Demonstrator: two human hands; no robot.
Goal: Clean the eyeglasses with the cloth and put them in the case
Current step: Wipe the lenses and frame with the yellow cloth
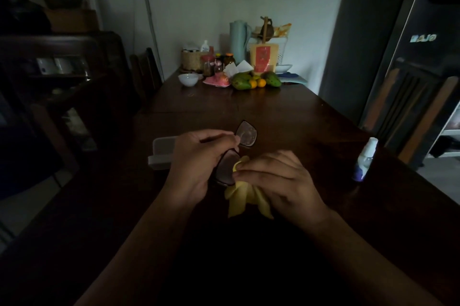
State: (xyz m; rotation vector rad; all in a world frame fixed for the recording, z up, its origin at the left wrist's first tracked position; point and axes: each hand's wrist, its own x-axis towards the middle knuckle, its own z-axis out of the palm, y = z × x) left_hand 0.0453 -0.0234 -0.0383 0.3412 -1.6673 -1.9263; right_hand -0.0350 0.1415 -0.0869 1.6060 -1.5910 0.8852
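Eyeglasses [235,154] at frame centre, above the table [286,116]. Left hand [196,164] pinches the frame near the bridge to steady it; right hand [276,178] pinches the yellow cloth [245,196] against the nearer lens, probably wiping. Open case [161,154] is half hidden behind the left hand. Temples can't be made out in the dim light.

a home dining room — wooden table [286,116], fruit [256,80], jars [207,64], fridge [410,62]

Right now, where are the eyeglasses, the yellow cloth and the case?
eyeglasses [247,134]: head view, on the far lens.
yellow cloth [237,202]: head view, on its hanging folds.
case [161,150]: head view, on its pale side.
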